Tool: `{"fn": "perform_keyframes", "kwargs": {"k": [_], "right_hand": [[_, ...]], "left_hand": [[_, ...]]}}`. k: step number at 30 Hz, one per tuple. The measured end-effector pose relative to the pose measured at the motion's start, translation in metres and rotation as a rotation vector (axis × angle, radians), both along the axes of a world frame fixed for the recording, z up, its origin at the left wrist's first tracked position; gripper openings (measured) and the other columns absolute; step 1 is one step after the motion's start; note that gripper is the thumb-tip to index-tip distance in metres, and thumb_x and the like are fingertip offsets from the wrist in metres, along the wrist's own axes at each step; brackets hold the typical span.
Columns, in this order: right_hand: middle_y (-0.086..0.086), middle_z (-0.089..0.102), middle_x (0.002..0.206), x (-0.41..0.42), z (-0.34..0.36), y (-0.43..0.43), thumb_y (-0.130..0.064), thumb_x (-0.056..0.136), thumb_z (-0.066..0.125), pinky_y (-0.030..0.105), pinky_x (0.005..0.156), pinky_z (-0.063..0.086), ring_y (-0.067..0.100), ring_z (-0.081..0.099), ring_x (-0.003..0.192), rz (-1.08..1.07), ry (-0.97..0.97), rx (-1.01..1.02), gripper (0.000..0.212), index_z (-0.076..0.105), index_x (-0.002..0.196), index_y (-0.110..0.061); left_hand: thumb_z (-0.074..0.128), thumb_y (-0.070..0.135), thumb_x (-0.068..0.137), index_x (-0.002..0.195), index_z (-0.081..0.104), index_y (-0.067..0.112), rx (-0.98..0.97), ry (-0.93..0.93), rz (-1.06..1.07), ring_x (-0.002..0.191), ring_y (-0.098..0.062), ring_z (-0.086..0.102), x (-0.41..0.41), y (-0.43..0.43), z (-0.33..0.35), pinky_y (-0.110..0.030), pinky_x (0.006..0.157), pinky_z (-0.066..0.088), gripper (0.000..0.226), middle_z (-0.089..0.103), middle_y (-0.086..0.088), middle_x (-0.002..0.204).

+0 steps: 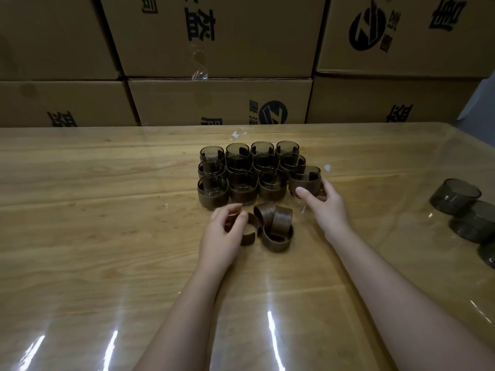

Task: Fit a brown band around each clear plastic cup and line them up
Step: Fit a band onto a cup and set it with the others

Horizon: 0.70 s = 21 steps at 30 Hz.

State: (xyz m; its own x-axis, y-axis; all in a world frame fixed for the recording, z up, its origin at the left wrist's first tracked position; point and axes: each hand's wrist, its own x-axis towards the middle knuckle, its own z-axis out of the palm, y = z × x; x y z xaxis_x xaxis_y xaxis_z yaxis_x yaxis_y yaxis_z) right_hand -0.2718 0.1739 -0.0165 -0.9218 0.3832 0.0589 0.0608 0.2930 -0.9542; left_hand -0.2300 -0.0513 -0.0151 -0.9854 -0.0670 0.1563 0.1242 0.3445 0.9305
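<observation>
— How far along is the job?

— Well past the start, I'd say. The block of banded cups [242, 187] stands in three rows on the table [107, 215], each cup wearing its brown sleeve.

— And your hands?

— Just in front of the block's left half, my left hand [223, 232] has its fingers curled round one brown band [250, 231], which sits low on the table. Right of that, in front of the block's middle, lie the loose bands [277, 228], a few tumbled into each other. I can't count them surely.

— The right?

— My right hand [322, 203] grips a banded cup [305, 179] at the block's front right corner, thumb on the band, fingers round its far side. It sits a little out of line with the front row, so I judge it is being set into place.

— What's left?

— Well off to the block's right wait bare cups [455, 196], at least three, partly cut off by the frame's edge. Each needs a band and a spot in line.
</observation>
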Motion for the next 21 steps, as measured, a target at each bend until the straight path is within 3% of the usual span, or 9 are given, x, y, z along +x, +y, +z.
{"fn": "perform_keyframes", "kwargs": {"k": [2, 6, 10, 15, 17, 21], "right_hand": [[0.008, 0.045, 0.139, -0.008, 0.0, 0.002, -0.053, 0.079, 0.071, 0.032, 0.099, 0.037, 0.02, 0.044, 0.123, -0.025, -0.045, 0.099, 0.078, 0.037, 0.145, -0.031], [0.011, 0.049, 0.134, -0.015, -0.003, -0.002, -0.052, 0.084, 0.065, 0.039, 0.1, 0.037, 0.026, 0.039, 0.13, -0.037, -0.118, 0.389, 0.069, 0.039, 0.143, -0.026], [0.006, 0.049, 0.14, -0.016, -0.002, -0.003, -0.052, 0.088, 0.06, 0.043, 0.107, 0.032, 0.028, 0.034, 0.134, -0.034, -0.123, 0.543, 0.067, 0.039, 0.143, -0.02], [0.002, 0.047, 0.143, -0.016, -0.003, 0.0, -0.048, 0.086, 0.064, 0.039, 0.105, 0.033, 0.027, 0.035, 0.133, -0.052, -0.084, 0.509, 0.069, 0.042, 0.143, -0.017], [0.002, 0.049, 0.142, -0.016, -0.005, 0.001, -0.048, 0.086, 0.064, 0.039, 0.103, 0.035, 0.026, 0.037, 0.131, -0.054, -0.073, 0.507, 0.067, 0.044, 0.141, -0.017], [0.002, 0.048, 0.143, -0.018, -0.005, 0.0, -0.049, 0.086, 0.064, 0.04, 0.105, 0.034, 0.026, 0.036, 0.132, -0.057, -0.088, 0.511, 0.07, 0.041, 0.143, -0.017]], "left_hand": [[0.059, 0.032, 0.093, 0.115, 0.062, 0.031, -0.036, -0.008, -0.01, 0.1, 0.004, 0.052, -0.001, 0.001, -0.001, -0.013, 0.079, 0.04, 0.022, 0.053, 0.018, 0.111], [0.059, 0.035, 0.092, 0.114, 0.062, 0.033, -0.067, -0.007, -0.003, 0.103, -0.001, 0.052, -0.002, 0.001, -0.005, -0.013, 0.08, 0.039, 0.023, 0.054, 0.017, 0.112], [0.059, 0.034, 0.091, 0.113, 0.064, 0.03, -0.123, 0.016, 0.02, 0.103, -0.004, 0.054, -0.002, 0.001, -0.007, -0.011, 0.078, 0.037, 0.023, 0.058, 0.015, 0.111], [0.058, 0.035, 0.092, 0.117, 0.062, 0.032, -0.205, 0.006, -0.012, 0.107, -0.008, 0.056, 0.0, 0.002, -0.005, -0.024, 0.085, 0.044, 0.026, 0.057, 0.016, 0.113], [0.059, 0.034, 0.091, 0.119, 0.062, 0.032, -0.236, 0.013, -0.043, 0.111, -0.01, 0.055, 0.001, 0.002, -0.003, -0.032, 0.095, 0.045, 0.028, 0.057, 0.018, 0.112], [0.061, 0.037, 0.091, 0.132, 0.054, 0.03, -0.349, 0.072, -0.103, 0.123, -0.011, 0.048, 0.005, 0.006, -0.002, -0.04, 0.108, 0.034, 0.042, 0.055, 0.012, 0.129]]}}
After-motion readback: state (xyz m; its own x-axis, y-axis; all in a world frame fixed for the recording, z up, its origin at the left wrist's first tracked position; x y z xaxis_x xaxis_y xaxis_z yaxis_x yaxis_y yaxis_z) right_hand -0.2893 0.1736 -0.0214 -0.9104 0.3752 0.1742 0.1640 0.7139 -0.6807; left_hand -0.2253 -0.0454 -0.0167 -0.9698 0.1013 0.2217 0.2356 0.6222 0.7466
